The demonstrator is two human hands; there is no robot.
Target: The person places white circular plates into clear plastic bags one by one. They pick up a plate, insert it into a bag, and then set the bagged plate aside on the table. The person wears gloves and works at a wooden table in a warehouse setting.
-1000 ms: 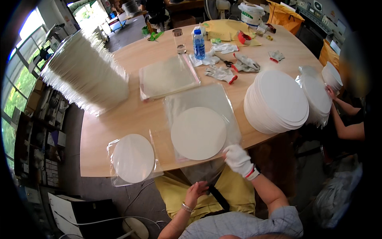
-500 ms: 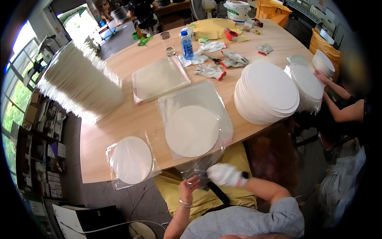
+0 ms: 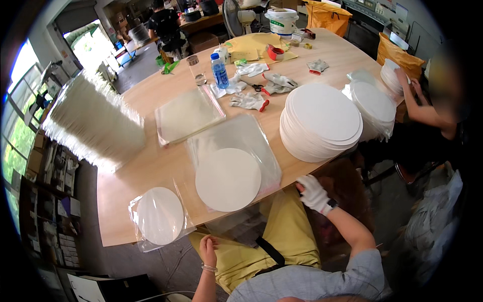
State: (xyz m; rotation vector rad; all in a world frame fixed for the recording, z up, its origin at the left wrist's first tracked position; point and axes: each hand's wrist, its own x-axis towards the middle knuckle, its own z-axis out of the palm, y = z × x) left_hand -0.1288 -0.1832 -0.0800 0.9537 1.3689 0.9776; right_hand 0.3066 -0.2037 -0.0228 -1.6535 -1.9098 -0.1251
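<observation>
My left hand [image 3: 209, 247], bare with a bracelet at the wrist, hovers over my lap short of the table's front edge. Its fingers are loosely bent and apart, with nothing visible in them. My right hand [image 3: 315, 195] wears a white glove and a dark wristband. It is at the table edge below a tall stack of white round discs [image 3: 324, 118], fingers slightly bent and apart, holding nothing visible. In front of me, a white disc [image 3: 228, 179] lies on clear plastic bags [image 3: 251, 133]. To the left, another disc [image 3: 160, 216] sits inside a clear bag.
A tall, leaning stack of thin white sheets [image 3: 95, 121] stands at left. Flat bags [image 3: 188, 115], a blue-capped bottle [image 3: 220, 71], work gloves [image 3: 249, 100] and a red tape roll [image 3: 275, 52] lie farther back. At right, a co-worker's hands [image 3: 402, 80] touch smaller discs.
My right hand has moved right and up from over my lap to the table edge near the disc stack. The left hand has shifted left and down. The view has also shifted.
</observation>
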